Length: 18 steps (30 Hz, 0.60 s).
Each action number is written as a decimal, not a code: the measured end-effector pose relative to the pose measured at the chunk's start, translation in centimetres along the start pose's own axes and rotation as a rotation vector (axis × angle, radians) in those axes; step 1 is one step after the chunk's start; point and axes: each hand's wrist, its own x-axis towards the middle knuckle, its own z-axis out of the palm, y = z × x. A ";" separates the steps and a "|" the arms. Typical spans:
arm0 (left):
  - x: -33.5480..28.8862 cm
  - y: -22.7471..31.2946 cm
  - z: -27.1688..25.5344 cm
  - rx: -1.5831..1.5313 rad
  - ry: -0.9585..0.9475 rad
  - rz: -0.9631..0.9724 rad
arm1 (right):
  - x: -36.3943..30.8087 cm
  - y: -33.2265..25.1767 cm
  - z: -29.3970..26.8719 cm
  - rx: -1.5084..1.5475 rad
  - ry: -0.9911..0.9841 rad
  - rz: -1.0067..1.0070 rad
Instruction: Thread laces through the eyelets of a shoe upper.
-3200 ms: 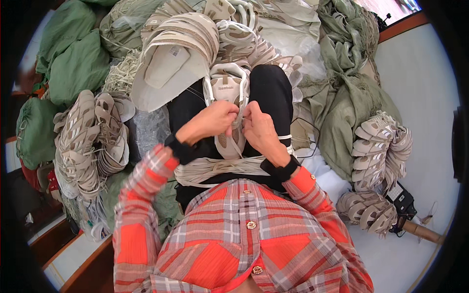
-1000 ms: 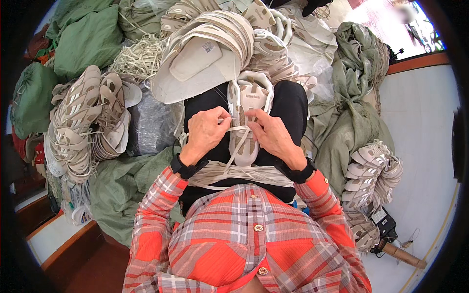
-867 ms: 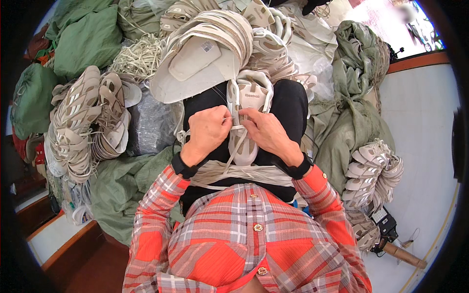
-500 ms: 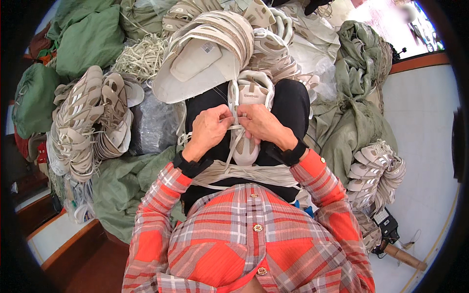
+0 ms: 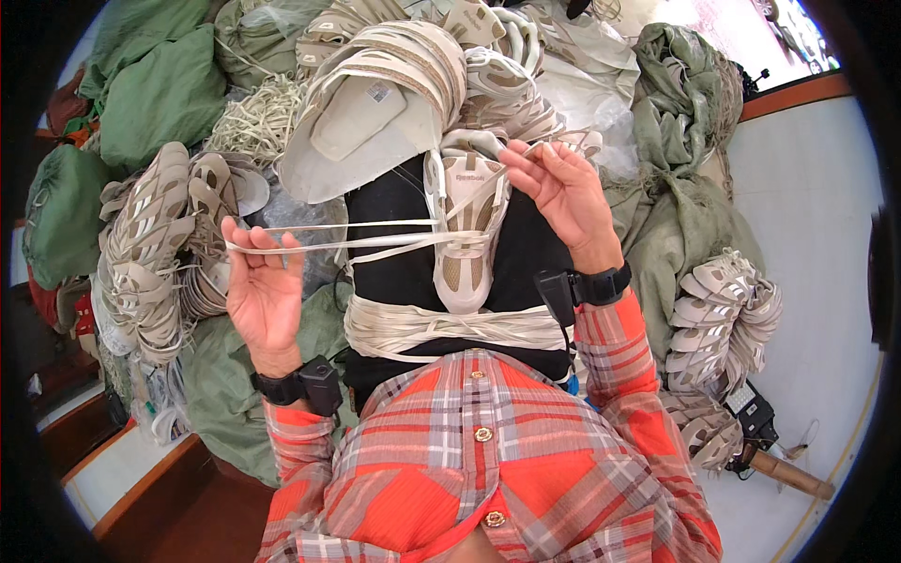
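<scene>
A beige and white shoe upper (image 5: 466,220) lies between my thighs, toe toward me. Flat cream shoelaces (image 5: 375,244) run from its eyelets out to the left, stretched nearly level. My left hand (image 5: 263,296) pinches the laces between thumb and fingers, well left of the shoe upper. My right hand (image 5: 568,192) is raised by the upper's far right side, thumb and forefinger drawn together. A thin pale thing shows at its fingertips, too small to make out. Across my lap lies a bundle of cream laces (image 5: 441,328).
Nested pale shoe uppers (image 5: 404,70) are piled just beyond my knees. More stacked uppers stand at the left (image 5: 150,244) and right (image 5: 718,314). A heap of loose laces (image 5: 258,117), green sacks (image 5: 164,98) and a green cloth sack (image 5: 676,225) surround me.
Both hands were together over the shoe upper. The left has swung out left, drawing the laces taut; the right has moved up and right, off the laces' crossing.
</scene>
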 end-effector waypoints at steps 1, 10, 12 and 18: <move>-0.1 -0.1 -0.8 -0.120 0.052 -0.033 | 0.2 0.1 0.2 0.131 0.034 -0.015; -0.5 -7.0 -3.0 -0.429 0.332 -0.713 | -8.5 -18.2 -14.2 0.484 0.003 -0.571; -0.3 -9.9 -1.2 0.055 0.427 -0.881 | -13.0 -23.9 -12.9 0.339 -0.048 -0.760; -1.5 -13.6 -2.7 0.809 0.218 -0.797 | -11.4 -23.8 0.3 -0.069 -0.262 -0.778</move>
